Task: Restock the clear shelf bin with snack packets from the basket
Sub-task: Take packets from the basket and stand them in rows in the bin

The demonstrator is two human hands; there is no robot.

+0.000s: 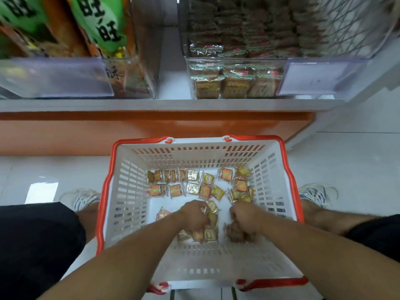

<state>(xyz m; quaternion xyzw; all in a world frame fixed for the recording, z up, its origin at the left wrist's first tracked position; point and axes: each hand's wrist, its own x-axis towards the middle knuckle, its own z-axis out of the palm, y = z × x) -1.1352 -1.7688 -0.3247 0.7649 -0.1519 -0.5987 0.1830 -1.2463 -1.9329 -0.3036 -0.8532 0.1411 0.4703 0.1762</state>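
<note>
A white plastic basket [129, 191] with a red rim sits on the floor between my feet. Several small orange and yellow snack packets [192, 182] lie scattered on its bottom. My left hand [193, 215] is down inside the basket, fingers closed around a few packets. My right hand [243, 217] is beside it, also curled over a bunch of packets, which look blurred. Above, on the shelf, the clear bin [236, 81] holds stacked rows of the same kind of packets.
A second clear bin [129, 83] at the left holds large green and orange bags. The grey shelf edge [173, 103] and an orange base panel [151, 124] run in front of the basket. My shoes [316, 191] flank the basket on the tiled floor.
</note>
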